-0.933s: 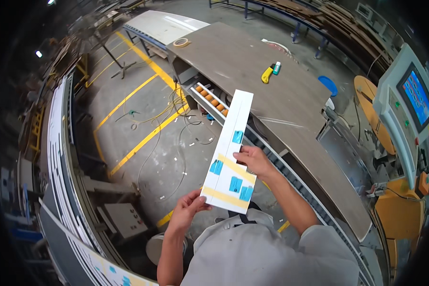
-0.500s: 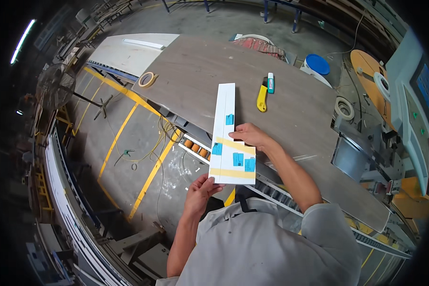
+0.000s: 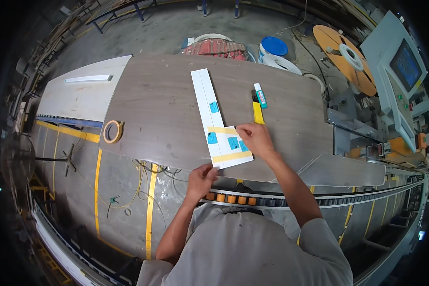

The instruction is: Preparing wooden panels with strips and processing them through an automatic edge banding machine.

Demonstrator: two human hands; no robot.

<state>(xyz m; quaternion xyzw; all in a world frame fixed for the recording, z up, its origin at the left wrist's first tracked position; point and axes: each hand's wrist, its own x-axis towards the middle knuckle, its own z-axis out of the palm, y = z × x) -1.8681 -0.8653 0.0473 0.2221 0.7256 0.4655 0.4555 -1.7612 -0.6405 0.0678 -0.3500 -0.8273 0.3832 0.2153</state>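
Two white strips, one long and one short, lie side by side on the brown table board as an L-shaped panel (image 3: 206,97). An upper strip of masking tape (image 3: 221,130) and a lower one (image 3: 232,156) cross both pieces; several blue labels are stuck on. My left hand (image 3: 201,183) pinches at the panel's near left corner. Curled closed, my right hand (image 3: 256,140) sits over the short piece's right side, fingertips by the upper tape's end. What they grip is hidden. Beyond that hand lie a yellow utility knife (image 3: 258,112) and a white-and-teal tube (image 3: 260,95).
A tape roll (image 3: 113,132) lies at the table board's (image 3: 152,105) left end. A white bar (image 3: 88,78) rests on the pale board farther left. Along the near edge runs a roller conveyor (image 3: 271,200). A machine console (image 3: 395,57) stands at the right.
My view has shifted. The panel, held up in both hands before, now lies on the table. My right hand has moved from the long strip to the short piece's side.
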